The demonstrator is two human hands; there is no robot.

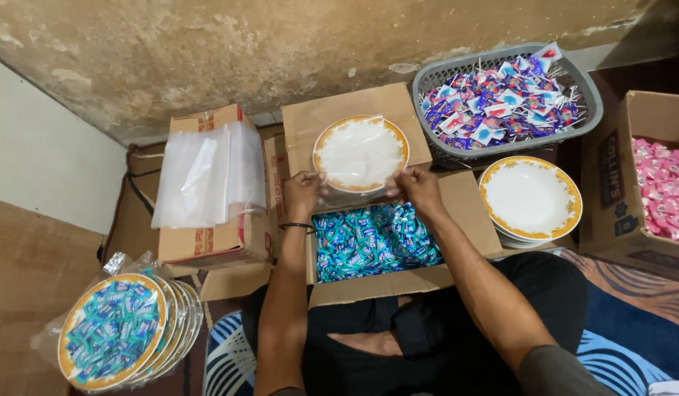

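Head view, looking down: left hand and right hand both pinching, fingers closed, the near edge of a clear plastic bag holding a white plate with an orange rim, the plate resting on the raised flap of an open cardboard box just beyond the hands. Lying packed in that box, directly under the wrists, a mass of blue sachets. Standing at the lower left, leaning on the floor, a row of bagged plates already filled with similar blue-green sachets, so several units appearing finished. Waiting to the right, touching the box's side, a stack of empty plates, bare and unbagged, so a good share seemingly left. Sitting behind that stack, a grey mesh basket heaped with mixed red, blue and white sachets. Showing at the far right edge, another carton of pink sachets. Resting on a closed box to the left, a loose pile of clear bags. The plate in hand carrying no sachets as far as visible; whether the bag mouth is open or sealed, impossible to tell.
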